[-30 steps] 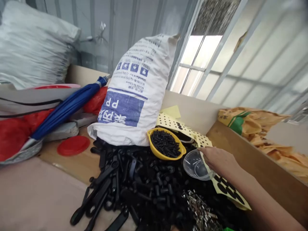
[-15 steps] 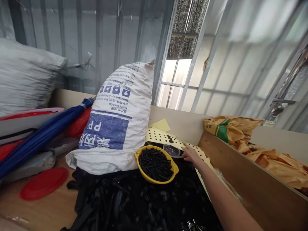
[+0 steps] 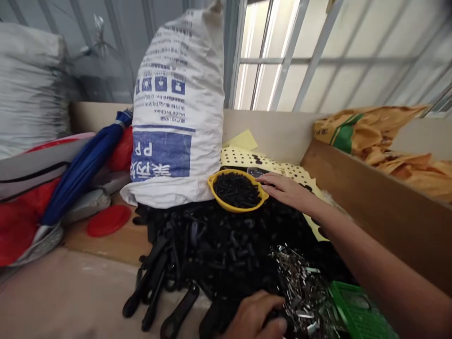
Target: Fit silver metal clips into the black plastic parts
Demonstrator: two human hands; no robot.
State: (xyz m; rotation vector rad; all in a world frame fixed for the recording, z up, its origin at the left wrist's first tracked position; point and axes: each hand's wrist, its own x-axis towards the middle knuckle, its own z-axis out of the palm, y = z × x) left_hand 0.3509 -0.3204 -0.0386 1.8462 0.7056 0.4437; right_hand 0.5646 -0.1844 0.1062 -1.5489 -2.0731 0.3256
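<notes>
A yellow bowl (image 3: 214, 194) full of small black pieces stands in front of the white sack (image 3: 169, 155). My right hand (image 3: 282, 189) is at the bowl's right edge, fingers stretched out toward the rim; whether they touch it is unclear. At the bottom, my left hand (image 3: 256, 315) is curled near the black parts (image 3: 233, 245), and what lies between its fingers is too dark to make out. Small shiny metal pieces (image 3: 305, 292) lie just right of it. A clear round container (image 3: 254, 171) sits partly hidden behind the bowl.
Right of the metal pieces is a green basket (image 3: 363, 313). A blue umbrella (image 3: 84, 162) and a red disc (image 3: 108, 221) are at the left. Behind stands yellow dotted sheeting (image 3: 275, 165); a wooden board (image 3: 370, 207) edges the right side, with orange sacks (image 3: 381, 136) beyond.
The view has tilted down. My right hand has moved from the clear container to the yellow bowl's right edge. My left hand, the metal pieces and the green basket have come into view.
</notes>
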